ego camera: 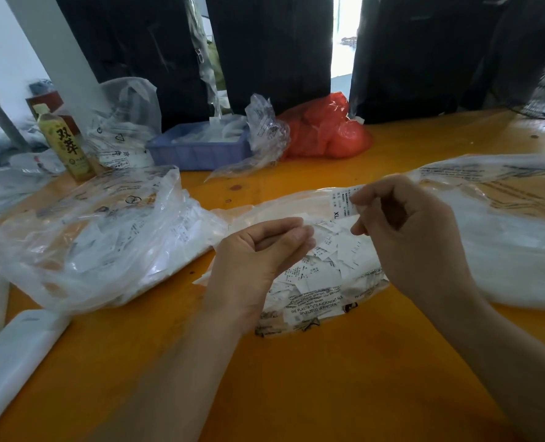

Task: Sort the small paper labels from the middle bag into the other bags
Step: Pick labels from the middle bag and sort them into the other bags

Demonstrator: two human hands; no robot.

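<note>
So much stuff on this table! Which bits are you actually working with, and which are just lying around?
In use: middle bag, XL label pinched by right hand, left hand, left bag, right bag.

Lying about: drink bottle, blue tray, red bag.

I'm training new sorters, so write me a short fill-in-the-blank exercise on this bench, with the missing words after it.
1. The right hand pinches a paper label printed with the size ____.
2. The crumpled bag at the back of the table is ____ in colour.
3. The tray beside that bag is ____.
4. The bottle stands to the ____ of the tray.

Missing words: XL; red; blue; left
</note>
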